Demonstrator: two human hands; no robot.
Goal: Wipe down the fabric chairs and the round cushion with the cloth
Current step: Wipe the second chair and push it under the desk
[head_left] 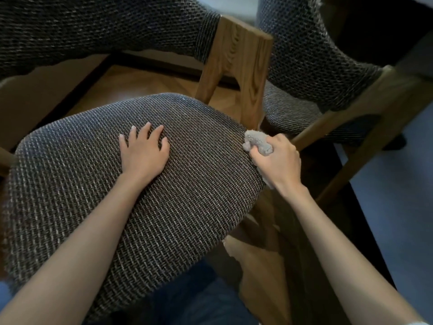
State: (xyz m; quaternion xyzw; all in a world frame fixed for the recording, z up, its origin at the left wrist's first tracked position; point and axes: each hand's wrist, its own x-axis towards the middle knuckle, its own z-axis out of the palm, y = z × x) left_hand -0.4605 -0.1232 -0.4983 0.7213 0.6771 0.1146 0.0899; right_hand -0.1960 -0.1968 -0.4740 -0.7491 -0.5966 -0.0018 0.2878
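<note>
A chair with a grey woven fabric seat fills the middle of the head view, and its padded backrest runs across the top. My left hand rests flat on the seat with fingers spread. My right hand grips a bunched grey cloth against the seat's right edge. A second fabric chair stands close on the right. No round cushion is in view.
A wooden back post of the near chair rises between the two chairs. The second chair's wooden legs slant down at the right. Wooden parquet floor shows under the backrest, and a pale blue-grey floor lies at the right.
</note>
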